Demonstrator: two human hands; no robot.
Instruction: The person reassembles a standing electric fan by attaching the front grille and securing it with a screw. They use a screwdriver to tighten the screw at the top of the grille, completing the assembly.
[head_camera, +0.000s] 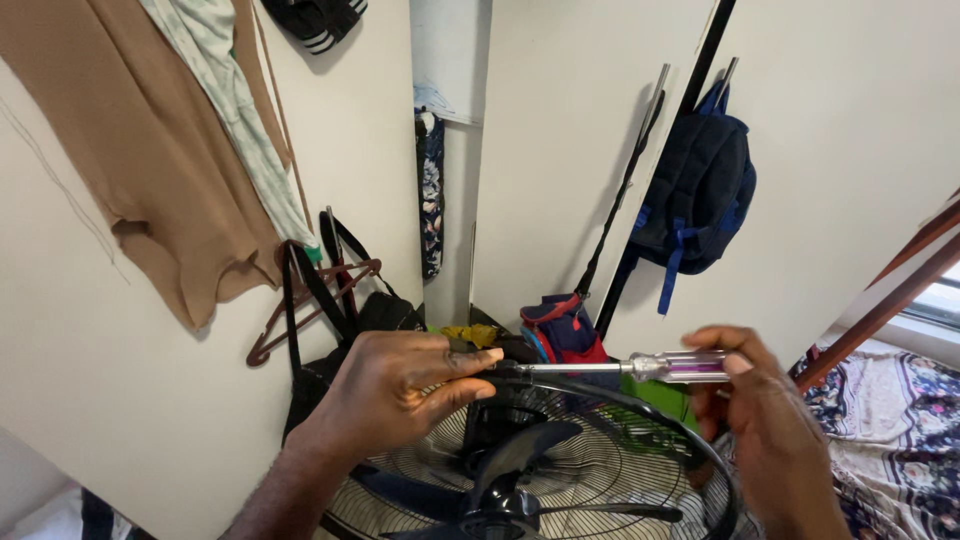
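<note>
My right hand (765, 420) grips the clear purple handle of a screwdriver (640, 368), whose metal shaft points left. My left hand (400, 385) pinches the black rim (650, 410) of a fan at the screwdriver's tip, thumb and fingers closed on the top of the rim. The fan (520, 480) lies below both hands, with dark blue blades and a wire grille. The exact spot where the tip meets the rim is hidden by my fingers.
A navy backpack (700, 190) hangs on the wall to the right. Beige and pale green clothes (170, 150) hang at the left, with a brown hanger (310, 305) and a black bag (370, 320) below. A red-and-blue bag (565, 330) sits behind the fan. Patterned bedding (890, 430) lies at the right.
</note>
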